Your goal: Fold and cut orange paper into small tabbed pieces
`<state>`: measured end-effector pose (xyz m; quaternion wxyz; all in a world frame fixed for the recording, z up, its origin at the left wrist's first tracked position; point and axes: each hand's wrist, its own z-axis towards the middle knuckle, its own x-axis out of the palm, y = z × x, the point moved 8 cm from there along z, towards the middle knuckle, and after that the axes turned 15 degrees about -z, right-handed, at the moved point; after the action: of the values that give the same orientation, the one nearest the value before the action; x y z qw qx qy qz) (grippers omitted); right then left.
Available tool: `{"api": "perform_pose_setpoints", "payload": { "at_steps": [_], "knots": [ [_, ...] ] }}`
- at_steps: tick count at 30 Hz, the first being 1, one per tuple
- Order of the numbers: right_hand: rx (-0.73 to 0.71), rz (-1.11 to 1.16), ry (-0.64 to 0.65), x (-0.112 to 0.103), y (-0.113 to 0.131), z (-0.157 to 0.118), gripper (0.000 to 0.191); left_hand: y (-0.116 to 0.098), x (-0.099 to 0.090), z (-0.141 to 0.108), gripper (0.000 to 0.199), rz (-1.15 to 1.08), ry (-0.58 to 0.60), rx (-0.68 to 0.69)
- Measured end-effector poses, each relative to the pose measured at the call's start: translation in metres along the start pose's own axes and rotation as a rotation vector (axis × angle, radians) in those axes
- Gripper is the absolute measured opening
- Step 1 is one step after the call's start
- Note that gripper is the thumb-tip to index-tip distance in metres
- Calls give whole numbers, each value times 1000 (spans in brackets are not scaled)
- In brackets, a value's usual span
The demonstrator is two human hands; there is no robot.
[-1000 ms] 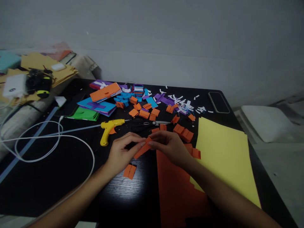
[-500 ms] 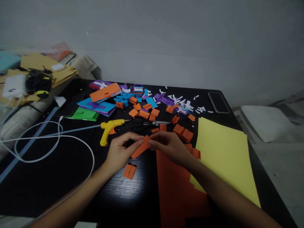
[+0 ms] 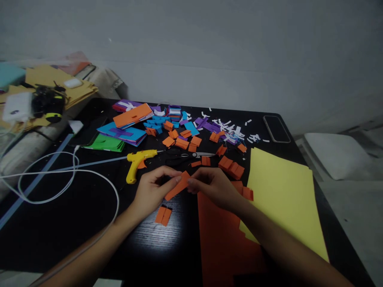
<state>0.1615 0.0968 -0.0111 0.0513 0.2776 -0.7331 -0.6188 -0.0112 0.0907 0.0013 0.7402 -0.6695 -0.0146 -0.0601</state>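
A small strip of orange paper (image 3: 177, 189) is held slanted over the black table. My left hand (image 3: 152, 190) pinches it between thumb and fingers from the left. At its right edge, my right hand (image 3: 214, 185) has thumb and fingertips closed on the paper. Just below lies a folded orange paper piece (image 3: 163, 216) with a crease down its middle. Beneath my right forearm is a large orange sheet (image 3: 229, 247), partly covered by yellow sheets (image 3: 283, 187). Beyond my hands lie several more folded orange pieces (image 3: 231, 167) and scissors (image 3: 204, 154).
A yellow glue gun (image 3: 136, 166) lies left of centre, near a looping white cable (image 3: 98, 174). Stacked folded coloured papers (image 3: 133, 115) and white paper scraps (image 3: 230, 129) spread across the back. A phone (image 3: 277, 128) rests at the back right corner.
The right fingertips have shifted slightly down along the orange strip's right edge. The left hand and the strip stay almost where they were.
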Motion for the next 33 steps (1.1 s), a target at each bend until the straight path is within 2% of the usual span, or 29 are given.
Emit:
{"api": "perform_pose_setpoints", "payload": {
  "at_steps": [4, 7, 10, 14, 17, 19, 25, 29, 33],
  "knots": [
    [-18, -60, -17, 0, 0, -1, 26, -1, 0, 0, 6, 8, 3, 3],
    [-59, -102, -109, -4, 4, -2, 17, 1, 0, 0, 7, 27, 19, 10],
    [-132, -80, -135, -3, 12, -5, 32, 0, 3, -1, 7, 71, 57, 31],
    [-130, -40, -110, -1, 13, -5, 27, -14, 8, -2, 5, 178, 101, 175],
    [-93, 24, -120, -2, 8, -3, 30, -27, 9, -5, 12, 278, 97, 299],
    [-84, 50, -135, -4, 5, -1, 34, -30, 9, -7, 18, 318, 97, 333],
    [-79, 120, -177, -9, 0, 1, 34, -25, 16, -11, 38, 384, 181, 326],
    [-61, 108, -208, -12, -2, 1, 32, -24, 20, -12, 34, 385, 233, 329],
    [-58, 94, -205, -12, -2, 1, 33, -27, 18, -12, 28, 358, 213, 351]
  ]
}}
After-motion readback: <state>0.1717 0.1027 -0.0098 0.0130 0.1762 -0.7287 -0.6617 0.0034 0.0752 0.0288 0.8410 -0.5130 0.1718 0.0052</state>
